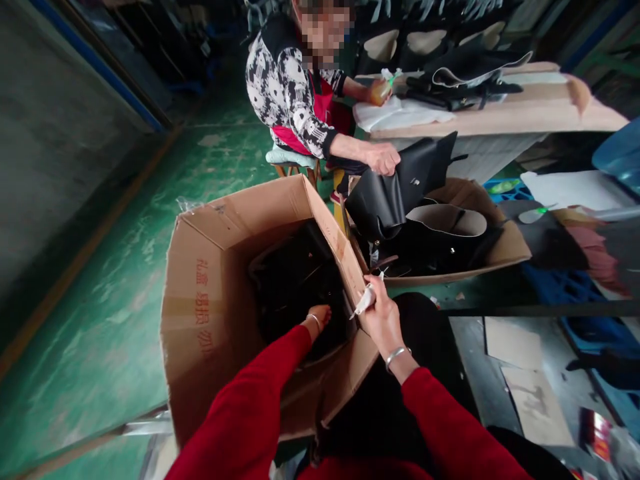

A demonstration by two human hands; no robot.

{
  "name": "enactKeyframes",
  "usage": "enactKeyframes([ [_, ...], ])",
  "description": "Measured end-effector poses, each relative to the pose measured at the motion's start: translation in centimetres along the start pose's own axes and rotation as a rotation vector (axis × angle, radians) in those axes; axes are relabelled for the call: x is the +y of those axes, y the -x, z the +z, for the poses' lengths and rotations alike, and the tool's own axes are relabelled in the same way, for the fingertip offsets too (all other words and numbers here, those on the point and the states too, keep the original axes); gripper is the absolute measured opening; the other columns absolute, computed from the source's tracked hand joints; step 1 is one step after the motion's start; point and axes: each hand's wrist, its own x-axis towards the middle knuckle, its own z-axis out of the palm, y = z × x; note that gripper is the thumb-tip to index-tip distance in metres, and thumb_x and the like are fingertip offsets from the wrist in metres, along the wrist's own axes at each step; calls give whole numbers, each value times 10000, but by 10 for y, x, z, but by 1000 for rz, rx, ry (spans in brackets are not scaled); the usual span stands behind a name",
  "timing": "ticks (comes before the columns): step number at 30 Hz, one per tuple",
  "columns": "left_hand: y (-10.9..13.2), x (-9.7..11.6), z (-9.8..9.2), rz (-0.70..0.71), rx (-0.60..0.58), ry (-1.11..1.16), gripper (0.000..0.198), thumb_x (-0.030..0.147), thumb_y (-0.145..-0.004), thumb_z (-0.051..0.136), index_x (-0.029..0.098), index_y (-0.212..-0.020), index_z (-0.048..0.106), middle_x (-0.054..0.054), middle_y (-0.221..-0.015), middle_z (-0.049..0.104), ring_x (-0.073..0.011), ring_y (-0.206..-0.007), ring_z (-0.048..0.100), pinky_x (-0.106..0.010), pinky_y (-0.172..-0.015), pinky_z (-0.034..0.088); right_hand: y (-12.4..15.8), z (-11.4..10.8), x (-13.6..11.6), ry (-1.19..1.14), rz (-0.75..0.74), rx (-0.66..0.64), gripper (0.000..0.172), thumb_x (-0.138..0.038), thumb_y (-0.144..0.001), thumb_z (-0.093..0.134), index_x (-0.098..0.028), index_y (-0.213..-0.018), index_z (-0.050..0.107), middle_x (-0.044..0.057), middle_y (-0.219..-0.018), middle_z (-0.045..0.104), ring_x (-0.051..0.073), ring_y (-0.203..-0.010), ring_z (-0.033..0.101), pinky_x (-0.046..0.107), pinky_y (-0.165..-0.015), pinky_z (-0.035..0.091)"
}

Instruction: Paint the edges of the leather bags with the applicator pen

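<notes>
My left hand [320, 316] is down inside a tall cardboard box [195, 287], its fingers curled against a black leather piece [300, 280]; the fingertips are partly hidden. Dark pieces overlap in there, and I cannot separate them. At the box's right rim my right hand [381, 313] is closed on a small crumpled white cloth [367, 300]. That hand also rests against the cardboard edge.
Across from me a seated person's hand [383, 159] lifts a black leather piece [400, 187] over a second, lower carton [505, 250]. Their other hand holds a small bottle [383, 90]. A covered worktable [540, 110] stands behind. Flat cardboard sheets [537, 400] lie at lower right.
</notes>
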Motion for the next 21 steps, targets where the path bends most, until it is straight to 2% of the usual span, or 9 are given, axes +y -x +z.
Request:
enactKeyframes([
  [3,-44,44,22,83,39,207,384,363,-960,635,168,-1289,597,-113,-1283,626,-246,-1075,651,-456,-896,581,1,0,-4,3,55,16,359,-371,-935,593,-215,-1258,602,49,-932,752,228,-783,739,290,-688,555],
  [6,-78,75,49,134,29,393,382,373,-965,626,172,-1289,599,-113,-1282,629,-243,-1071,654,-454,-897,581,0,-1,-6,13,75,-1,336,-362,-948,570,-225,-1253,600,52,-982,753,227,-803,743,292,-707,566],
  [12,-113,102,93,123,70,607,429,399,-959,628,180,-1325,581,-123,-1341,598,-273,-1149,626,-491,-949,554,1,-1,-4,14,60,-46,319,-323,-974,512,-233,-1274,574,63,-1034,751,237,-849,749,297,-731,582],
  [16,-120,118,98,172,153,692,404,386,-963,626,184,-1311,588,-118,-1318,610,-257,-1113,639,-466,-921,569,1,0,-1,47,74,-28,320,-319,-981,495,-234,-1277,578,64,-1051,752,241,-856,755,298,-720,586],
  [21,-116,136,76,253,219,739,372,377,-968,622,174,-1279,601,-109,-1255,636,-229,-1033,661,-424,-859,592,1,-1,-2,41,61,-53,338,-300,-974,489,-241,-1298,564,69,-1085,749,252,-886,752,318,-748,592],
])
